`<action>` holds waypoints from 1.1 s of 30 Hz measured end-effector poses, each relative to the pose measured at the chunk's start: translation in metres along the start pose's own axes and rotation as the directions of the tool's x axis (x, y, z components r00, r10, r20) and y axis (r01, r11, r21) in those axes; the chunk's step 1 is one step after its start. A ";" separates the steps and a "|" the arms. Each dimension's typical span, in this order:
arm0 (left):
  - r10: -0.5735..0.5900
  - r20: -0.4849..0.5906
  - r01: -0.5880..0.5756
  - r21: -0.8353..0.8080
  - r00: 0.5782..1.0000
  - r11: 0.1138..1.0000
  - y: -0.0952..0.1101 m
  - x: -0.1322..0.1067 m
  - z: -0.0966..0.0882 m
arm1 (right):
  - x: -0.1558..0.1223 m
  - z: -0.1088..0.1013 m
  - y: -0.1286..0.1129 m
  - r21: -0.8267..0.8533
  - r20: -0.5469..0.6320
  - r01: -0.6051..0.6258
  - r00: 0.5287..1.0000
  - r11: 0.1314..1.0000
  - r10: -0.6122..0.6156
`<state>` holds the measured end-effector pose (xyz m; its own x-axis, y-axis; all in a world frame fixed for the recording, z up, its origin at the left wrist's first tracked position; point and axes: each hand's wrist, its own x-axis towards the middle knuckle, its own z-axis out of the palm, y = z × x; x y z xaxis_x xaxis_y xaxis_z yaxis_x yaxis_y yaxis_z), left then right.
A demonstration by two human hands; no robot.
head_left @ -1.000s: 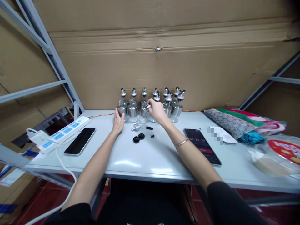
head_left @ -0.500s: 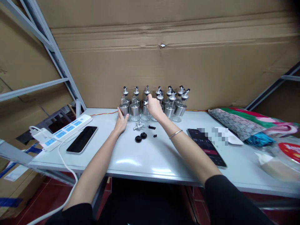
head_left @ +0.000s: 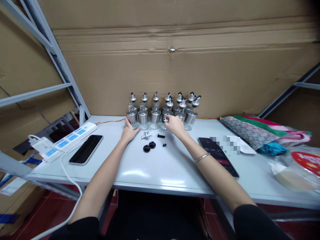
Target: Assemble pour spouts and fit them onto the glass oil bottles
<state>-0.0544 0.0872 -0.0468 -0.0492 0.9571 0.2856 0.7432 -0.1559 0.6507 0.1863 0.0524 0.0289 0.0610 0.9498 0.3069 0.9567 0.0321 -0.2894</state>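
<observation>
Here at the far side of the grey-white surface (head_left: 155, 166), my left hand (head_left: 129, 132) is half open, thumb spread out to the right, fingers up against the left side of a clear glass bottle with a brushed-metal sleeve (head_left: 132, 117), the leftmost in the near row. And over to the right, my right hand (head_left: 174, 125) has its fingertips pinched together on a small silvery piece (head_left: 166, 120), mostly hidden by the fingers, right in front of the fourth near bottle (head_left: 165, 114); whether they touch, I can't tell.

Look along the rows: the three left near bottles stand with bare necks, while the three on the right wear silver spouts with black tips, and so does the far row, lined up before the brown cardboard wall (head_left: 140, 73).

Nearer to me, between my forearms, there's a cluster of silvery spout parts (head_left: 146, 134), two round black ridged stoppers (head_left: 146, 148) touching or nearly so, a slim black strip (head_left: 161, 136) and tiny black bits (head_left: 164, 145). Far out left lies a dark-screened phone (head_left: 86, 150); on the right, a phone with a running-timer display (head_left: 212, 150), partly behind my right forearm.
</observation>
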 end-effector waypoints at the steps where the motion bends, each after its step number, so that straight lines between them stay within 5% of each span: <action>1: -0.007 -0.006 0.007 0.011 1.000 1.000 -0.001 0.001 0.001 | -0.001 0.002 0.002 -0.015 0.042 0.002 0.999 1.000 -0.002; 10: 0.019 -0.059 -0.023 -0.082 0.998 0.996 -0.006 0.004 0.005 | -0.006 0.007 0.008 0.018 0.090 0.038 0.995 0.999 -0.040; 19: 0.028 -0.060 -0.033 -0.078 0.998 0.996 -0.008 0.005 0.004 | -0.015 -0.013 0.039 -0.095 0.054 -0.184 0.980 0.978 0.190; 33: 0.103 -0.158 -0.131 -0.182 0.982 0.974 -0.006 0.002 0.003 | -0.011 0.005 0.049 -0.096 0.050 -0.083 0.995 0.992 0.088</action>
<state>-0.0567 0.0911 -0.0524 -0.0771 0.8854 0.4584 0.6090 -0.3222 0.7247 0.2314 0.0455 0.0067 0.1310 0.9633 0.2344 0.9711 -0.0771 -0.2259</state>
